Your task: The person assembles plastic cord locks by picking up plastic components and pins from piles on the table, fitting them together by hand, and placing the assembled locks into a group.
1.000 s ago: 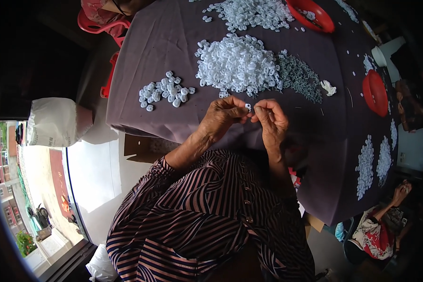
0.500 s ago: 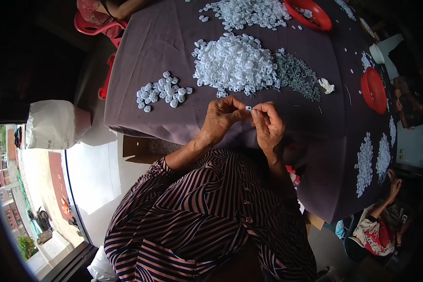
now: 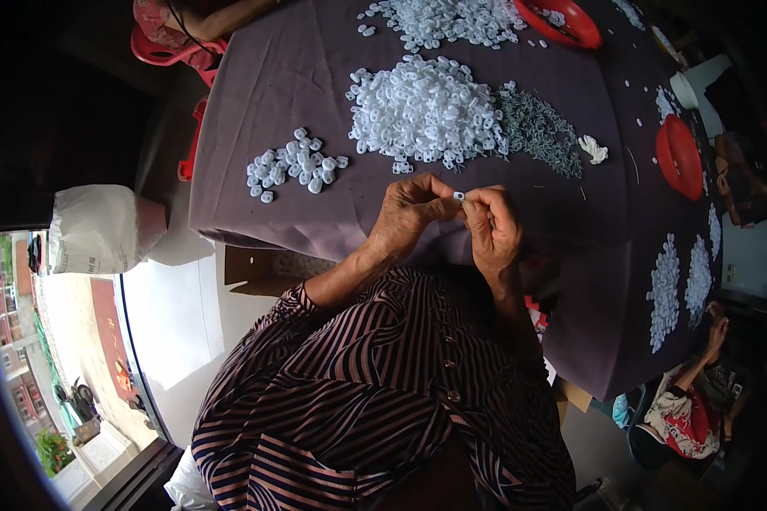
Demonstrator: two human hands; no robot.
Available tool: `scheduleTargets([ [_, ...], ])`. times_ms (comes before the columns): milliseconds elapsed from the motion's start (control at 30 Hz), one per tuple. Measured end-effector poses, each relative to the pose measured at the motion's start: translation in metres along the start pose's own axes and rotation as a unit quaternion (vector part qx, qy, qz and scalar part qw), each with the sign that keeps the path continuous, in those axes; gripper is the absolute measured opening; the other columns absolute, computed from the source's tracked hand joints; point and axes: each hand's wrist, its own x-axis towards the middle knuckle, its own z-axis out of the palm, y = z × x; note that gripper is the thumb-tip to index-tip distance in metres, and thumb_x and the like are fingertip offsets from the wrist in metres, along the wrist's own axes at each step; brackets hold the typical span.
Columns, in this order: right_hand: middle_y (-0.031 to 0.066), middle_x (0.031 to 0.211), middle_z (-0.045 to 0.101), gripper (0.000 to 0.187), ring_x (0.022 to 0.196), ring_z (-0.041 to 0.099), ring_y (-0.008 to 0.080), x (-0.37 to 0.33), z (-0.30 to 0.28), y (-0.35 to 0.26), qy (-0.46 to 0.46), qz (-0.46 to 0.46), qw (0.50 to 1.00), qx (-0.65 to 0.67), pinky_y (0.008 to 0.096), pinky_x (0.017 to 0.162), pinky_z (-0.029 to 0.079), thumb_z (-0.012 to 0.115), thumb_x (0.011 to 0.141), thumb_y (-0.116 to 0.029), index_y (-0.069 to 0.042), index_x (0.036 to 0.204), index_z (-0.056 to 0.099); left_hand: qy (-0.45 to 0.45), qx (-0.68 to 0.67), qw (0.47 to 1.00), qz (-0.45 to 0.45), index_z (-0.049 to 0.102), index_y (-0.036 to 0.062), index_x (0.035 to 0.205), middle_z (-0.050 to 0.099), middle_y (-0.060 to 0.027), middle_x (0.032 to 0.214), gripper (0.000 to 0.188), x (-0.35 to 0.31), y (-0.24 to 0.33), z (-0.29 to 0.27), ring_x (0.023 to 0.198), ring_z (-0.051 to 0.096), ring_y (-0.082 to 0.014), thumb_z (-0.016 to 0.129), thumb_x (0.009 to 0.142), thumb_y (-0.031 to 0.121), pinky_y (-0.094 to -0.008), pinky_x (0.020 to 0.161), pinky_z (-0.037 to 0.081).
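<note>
My left hand (image 3: 413,209) and my right hand (image 3: 494,223) meet above the table's near edge. Between their pinched fingertips is a small white plastic piece (image 3: 458,195) with a dark hole; both hands grip it. Just beyond them lies a large heap of similar white pieces (image 3: 422,111). Against its right side spreads a pile of thin grey metal pins, perhaps nails (image 3: 541,132). To the left of my hands sits a smaller, loose group of white pieces (image 3: 294,163). Fingertips partly cover the held piece, and whether a pin is in it I cannot make out.
A dark purple cloth (image 3: 268,94) covers the table. A crumpled white scrap (image 3: 593,150) lies right of the pins. Red bowls (image 3: 680,157) and more white heaps stand farther off. Other people's arms show at top left (image 3: 230,19) and far right (image 3: 717,339). A cardboard box (image 3: 260,271) is below the edge.
Both hands have shifted slightly to the right with the white piece still between them. The view has tilted a little; the heaps look the same.
</note>
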Motion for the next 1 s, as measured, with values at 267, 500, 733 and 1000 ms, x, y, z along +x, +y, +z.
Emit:
scheduleTargets([
  [267,0.0060,0.062,0.044,0.004,0.053,0.043,0.0141,-0.003,0.000,0.004,0.014,0.024,1.000,0.014,0.0219,0.048,0.035,0.046,0.071,-0.004,-0.001,0.072,0.045,-0.013,0.034,0.999,0.011,0.048,-0.0008,0.067,0.053,-0.0061,0.064,0.004,0.001,0.000,0.001,0.059,0.050,-0.0092,0.050,0.065,-0.004,-0.0197,0.056,0.041],
  [500,0.0076,0.061,0.043,0.002,0.052,0.043,0.0157,-0.001,0.000,0.006,0.009,-0.042,0.999,-0.031,0.0235,0.045,0.034,0.045,0.070,-0.002,0.000,0.070,0.044,-0.057,0.102,0.991,0.067,0.048,-0.0018,0.068,0.053,-0.0061,0.064,0.002,0.003,0.006,0.001,0.059,0.051,-0.0092,0.050,0.067,-0.003,-0.0186,0.054,0.041],
  [733,0.0051,0.062,0.042,0.007,0.051,0.041,0.0110,-0.002,-0.001,0.008,-0.015,-0.016,1.000,-0.018,0.0208,0.045,0.034,0.042,0.074,-0.005,0.000,0.073,0.045,-0.050,0.126,0.990,0.026,0.048,-0.0012,0.067,0.053,-0.0042,0.063,0.004,0.004,0.005,-0.006,0.060,0.049,-0.0074,0.052,0.066,0.000,-0.0189,0.054,0.040],
  [1000,0.0027,0.067,0.045,0.014,0.051,0.042,0.0050,0.001,-0.003,0.001,-0.117,0.049,0.987,0.097,0.0153,0.046,0.036,0.041,0.075,-0.007,0.001,0.084,0.049,-0.083,-0.008,0.989,-0.123,0.050,-0.0005,0.069,0.052,-0.0052,0.061,0.006,-0.002,0.000,-0.021,0.053,0.046,-0.0090,0.052,0.066,0.003,-0.0195,0.051,0.037],
])
